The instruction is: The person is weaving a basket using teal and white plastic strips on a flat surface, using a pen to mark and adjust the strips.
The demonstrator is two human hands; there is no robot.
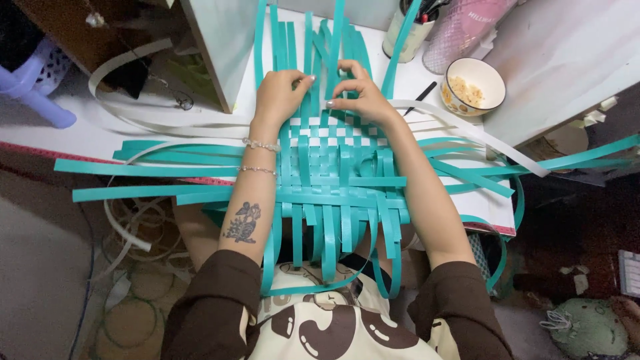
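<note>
A flat woven mat of teal plastic strips (pixel 333 175) lies on a white table (pixel 87 133), with loose strip ends fanning out to all sides. A few white strips (pixel 333 131) are woven across its far part. My left hand (pixel 280 93) rests on the upright teal strips at the far edge of the weave, fingers pinching one. My right hand (pixel 357 90) is just beside it, fingertips closed on a neighbouring teal strip. Beaded bracelets circle the left wrist, and a tattoo marks the forearm.
A bowl with pale food bits (pixel 473 85) stands at the right, near a pink textured cup (pixel 463 30) and a pen holder (pixel 408 30). A black pen (pixel 420 97) lies by the bowl. A white panel (pixel 223 40) rises at the back left. Coiled strips (pixel 133 293) lie on the floor.
</note>
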